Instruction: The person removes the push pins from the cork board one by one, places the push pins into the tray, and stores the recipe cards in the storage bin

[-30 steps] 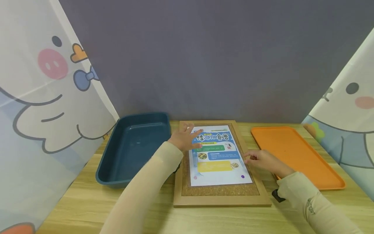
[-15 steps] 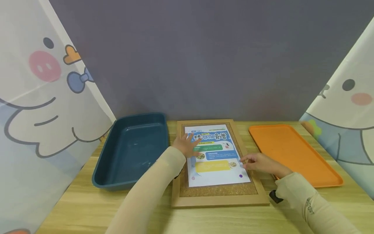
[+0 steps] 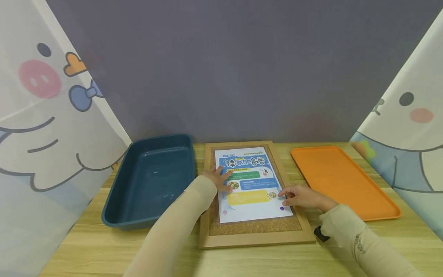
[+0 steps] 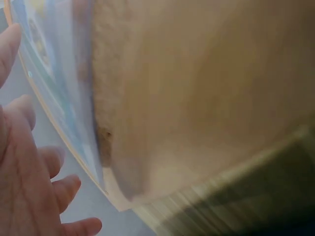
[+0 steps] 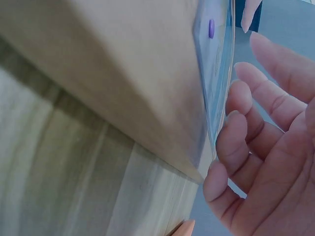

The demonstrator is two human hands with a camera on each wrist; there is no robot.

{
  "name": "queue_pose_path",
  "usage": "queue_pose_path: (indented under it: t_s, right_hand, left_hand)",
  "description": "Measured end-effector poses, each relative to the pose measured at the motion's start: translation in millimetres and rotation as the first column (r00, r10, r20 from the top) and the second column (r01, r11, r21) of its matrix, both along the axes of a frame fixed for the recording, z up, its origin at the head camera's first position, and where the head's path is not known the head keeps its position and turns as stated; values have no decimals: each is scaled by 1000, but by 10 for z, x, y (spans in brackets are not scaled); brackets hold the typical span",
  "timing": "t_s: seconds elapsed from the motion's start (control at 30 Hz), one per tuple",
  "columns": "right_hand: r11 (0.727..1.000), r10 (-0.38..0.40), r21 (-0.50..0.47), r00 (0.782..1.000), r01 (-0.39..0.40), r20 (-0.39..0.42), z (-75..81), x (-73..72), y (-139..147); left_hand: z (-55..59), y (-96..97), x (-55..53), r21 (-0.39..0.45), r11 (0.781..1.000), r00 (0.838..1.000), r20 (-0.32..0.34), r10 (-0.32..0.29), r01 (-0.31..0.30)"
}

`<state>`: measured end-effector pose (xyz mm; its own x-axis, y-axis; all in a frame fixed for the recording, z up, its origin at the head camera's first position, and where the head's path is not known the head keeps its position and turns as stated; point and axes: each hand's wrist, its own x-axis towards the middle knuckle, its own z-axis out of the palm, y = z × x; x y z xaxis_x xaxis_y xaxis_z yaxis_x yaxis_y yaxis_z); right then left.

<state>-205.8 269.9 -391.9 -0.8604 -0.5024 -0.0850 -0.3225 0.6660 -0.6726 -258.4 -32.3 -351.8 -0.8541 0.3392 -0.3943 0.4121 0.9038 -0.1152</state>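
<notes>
A printed sheet (image 3: pixel 250 209) with blue, green and yellow blocks lies on a wood-framed corkboard (image 3: pixel 256 228). My left hand (image 3: pixel 217 180), fingers spread, is over the sheet's left edge; the left wrist view shows the same hand (image 4: pixel 24 167) with its fingers apart. By the sheet's right edge is my right hand (image 3: pixel 304 197), its fingers loosely bent above the paper. In the right wrist view nothing shows between that hand's (image 5: pixel 275 147) fingers and thumb. A purple pushpin (image 3: pixel 282 208) sits at the lower right corner, just below the right fingertips. A pale pink spot (image 3: pixel 225 212) marks the lower left corner.
To the left of the board stands a deep dark-blue bin (image 3: pixel 149 192). An orange tray (image 3: pixel 346 181) lies on the right side of the wooden table (image 3: pixel 242 263). A grey wall panel (image 3: pixel 225 69) rises behind, with printed cartoon sheets at both sides.
Both hands have slid nearer along the sheet's edges, the left away from the title and the right toward the purple pushpin. The head view has shifted slightly, moving the scene leftward.
</notes>
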Motion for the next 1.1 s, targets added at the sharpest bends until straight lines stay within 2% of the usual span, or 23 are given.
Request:
queue_pose_path:
  t_s: [0.17,0.47,0.67,0.87,1.1]
  right_hand:
    - [1000,25,1,1000,-25,-11,0,2,-17]
    - [998,59,11,998,-59,-24,10,6,-38]
    - [997,66,48,998,-66,2,21,-8,-39]
    - [995,68,73,997,-69,19,41,-1,-48]
    - [992,69,103,997,-71,19,28,1,-69]
  left_hand:
    - [-45,-42,-24,-27,1000,1000,-2,11,-11]
    - [-29,-81,-30,-10,999,999,4,43,-43]
    - [-26,-76,-32,-55,998,999,29,26,-25]
    - [-29,-57,-60,-45,999,999,34,19,-18]
    - [-42,-44,-82,-81,996,999,29,-25,27]
